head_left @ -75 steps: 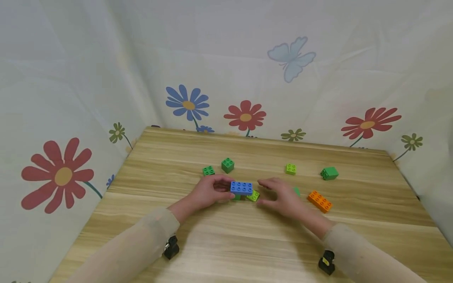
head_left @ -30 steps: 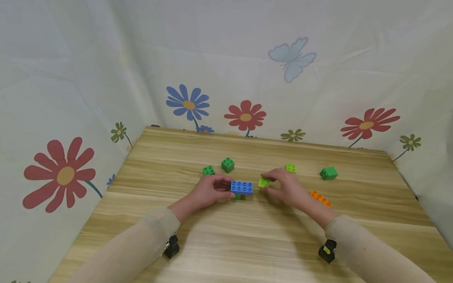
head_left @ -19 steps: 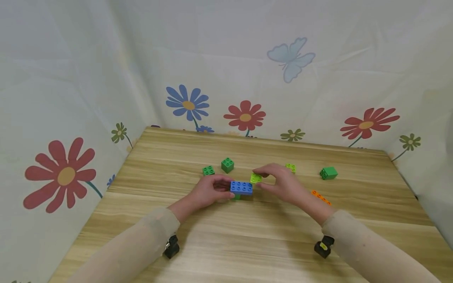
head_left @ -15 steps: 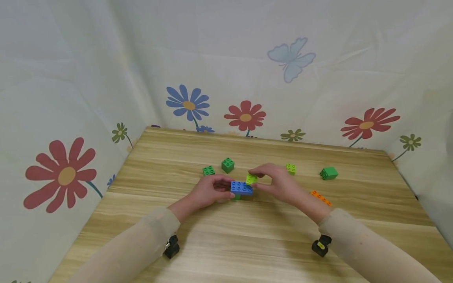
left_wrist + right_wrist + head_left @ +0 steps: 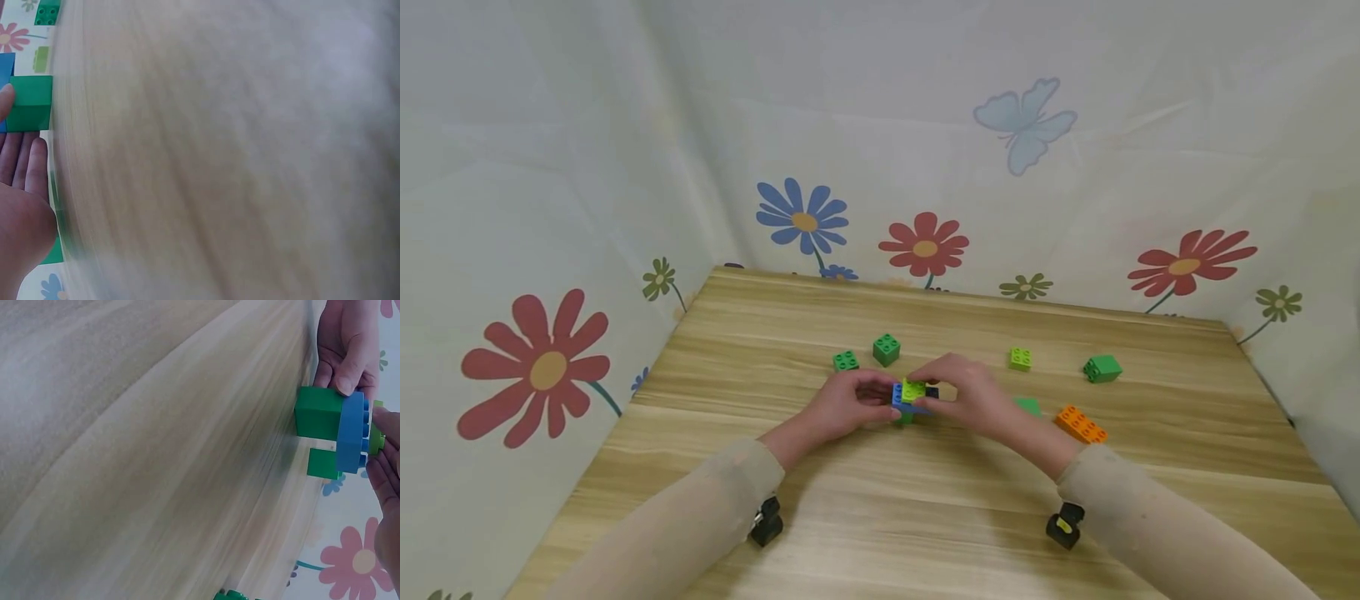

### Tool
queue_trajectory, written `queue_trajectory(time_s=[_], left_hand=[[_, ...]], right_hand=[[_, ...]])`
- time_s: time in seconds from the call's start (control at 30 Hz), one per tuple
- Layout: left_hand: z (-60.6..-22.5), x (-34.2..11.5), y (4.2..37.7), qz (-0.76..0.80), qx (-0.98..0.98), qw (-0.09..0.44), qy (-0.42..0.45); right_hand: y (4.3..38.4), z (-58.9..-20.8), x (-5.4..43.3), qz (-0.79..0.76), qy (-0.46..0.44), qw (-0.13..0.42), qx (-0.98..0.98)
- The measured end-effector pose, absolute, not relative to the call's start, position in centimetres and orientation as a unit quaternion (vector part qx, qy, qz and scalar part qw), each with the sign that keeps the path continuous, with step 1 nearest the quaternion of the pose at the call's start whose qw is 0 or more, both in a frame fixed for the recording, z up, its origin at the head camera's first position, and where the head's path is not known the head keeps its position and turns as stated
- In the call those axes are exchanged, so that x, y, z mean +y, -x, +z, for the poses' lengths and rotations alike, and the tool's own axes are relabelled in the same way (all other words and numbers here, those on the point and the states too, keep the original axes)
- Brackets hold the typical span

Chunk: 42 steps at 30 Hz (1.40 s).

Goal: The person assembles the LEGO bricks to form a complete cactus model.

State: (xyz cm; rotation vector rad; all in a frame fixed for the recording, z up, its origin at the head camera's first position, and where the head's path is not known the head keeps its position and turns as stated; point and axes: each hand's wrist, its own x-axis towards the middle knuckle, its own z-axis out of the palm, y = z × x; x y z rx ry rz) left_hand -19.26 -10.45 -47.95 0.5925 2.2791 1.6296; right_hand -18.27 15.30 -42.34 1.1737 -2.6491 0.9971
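In the head view my left hand (image 5: 838, 406) grips a blue toy brick (image 5: 897, 400) set on a green brick (image 5: 906, 419). The right wrist view shows the green brick (image 5: 317, 412) standing low over the wood, the blue brick (image 5: 350, 437) capping it and overhanging to one side. My left thumb presses where these two meet. Thumb and fingers of my right hand (image 5: 973, 398) pinch a small lime brick (image 5: 913, 388) over the blue studs. Side-on, that lime brick (image 5: 376, 434) sits right at the stud tops. Part of the blue brick is hidden by the right fingers.
Two green bricks, one (image 5: 846, 360) near the left hand and another (image 5: 887, 348) beside it, lie behind. Farther right are a lime brick (image 5: 1020, 358), a tipped green brick (image 5: 1102, 368) and an orange brick (image 5: 1081, 425). Another green brick (image 5: 1028, 406) is partly covered by the right hand.
My right hand has picked up the lime brick from the table and carried it left onto the blue brick's top. The left hand has kept its hold with hardly any movement.
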Motion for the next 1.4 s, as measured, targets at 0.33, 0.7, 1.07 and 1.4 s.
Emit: queue_trajectory(time_s=[0.33,0.7,1.07,1.4], left_hand=[[-47.6,-10.4,19.0,0.572,0.783,0.141,-0.201],[-47.6,-10.3,19.1,0.577,0.778,0.146,-0.2],[-47.7,-10.4,19.2,0.572,0.78,0.148,-0.205],[-47.8,-10.4,19.1,0.574,0.779,0.147,-0.204]], right_hand=[[18.1,-42.8,14.6,0.323,-0.403,0.072,-0.853],[18.0,-43.7,14.3,0.318,-0.422,0.124,-0.84],[17.8,-44.4,14.2,0.322,-0.43,0.16,-0.828],[17.7,-45.1,14.1,0.328,-0.432,0.192,-0.818]])
